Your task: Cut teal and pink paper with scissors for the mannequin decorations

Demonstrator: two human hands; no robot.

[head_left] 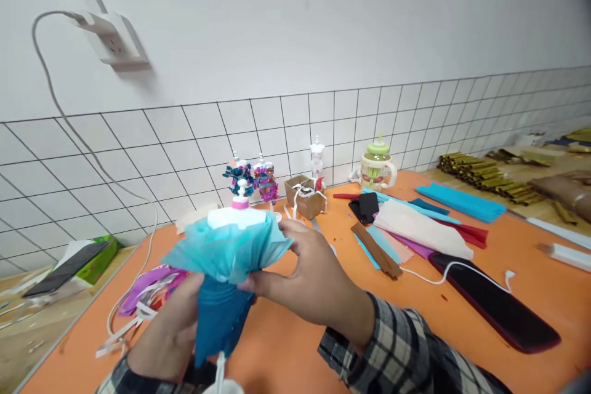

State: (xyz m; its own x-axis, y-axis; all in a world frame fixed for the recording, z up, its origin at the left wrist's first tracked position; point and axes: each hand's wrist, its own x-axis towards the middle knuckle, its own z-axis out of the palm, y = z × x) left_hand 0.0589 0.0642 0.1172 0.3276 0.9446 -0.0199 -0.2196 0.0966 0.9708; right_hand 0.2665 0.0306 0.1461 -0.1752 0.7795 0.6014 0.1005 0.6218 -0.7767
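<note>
I hold a small white mannequin doll wrapped in teal crepe paper (226, 258) above the orange table (462, 332). My left hand (168, 332) grips the lower part of the paper skirt from below. My right hand (305, 277) pinches the gathered paper at the doll's waist, thumb and fingers closed on it. The doll's white bust with a pink neck ring (240, 203) sticks out above the paper.
Two finished dolls in sequin dresses (253, 180), a bare white mannequin (317, 157), a small cardboard box (305, 196) and a green cup (377, 167) stand by the tiled wall. Folded coloured paper sheets (418, 228) lie right. A dark tray (496, 303), purple ribbon (145, 286) and a phone (64, 268) lie around.
</note>
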